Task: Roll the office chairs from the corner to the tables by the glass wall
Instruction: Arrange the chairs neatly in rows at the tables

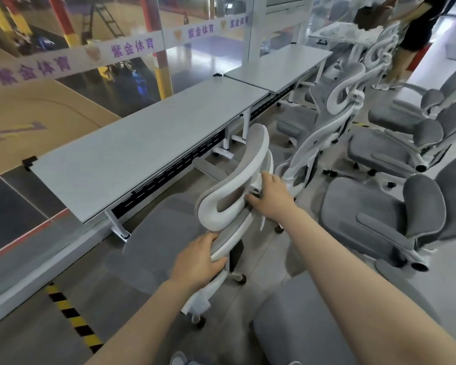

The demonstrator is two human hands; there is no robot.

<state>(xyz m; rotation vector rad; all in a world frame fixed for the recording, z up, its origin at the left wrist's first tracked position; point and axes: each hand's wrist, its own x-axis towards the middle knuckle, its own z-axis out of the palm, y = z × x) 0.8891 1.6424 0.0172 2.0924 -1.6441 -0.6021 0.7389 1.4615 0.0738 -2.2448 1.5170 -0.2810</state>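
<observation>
Both grips hold one chair (232,196): left hand (198,259) on its back rim, right hand (271,196) behind the headrest. It stands just beside the counter (132,151); another chair (324,138) is already placed, and several (395,209) wait behind.

Head-worn view — forward and down, close over both arms

Grey floor (63,299) with hazard tape (74,318) at 7 o'clock, sports hall court (37,106) beyond at 10.
</observation>
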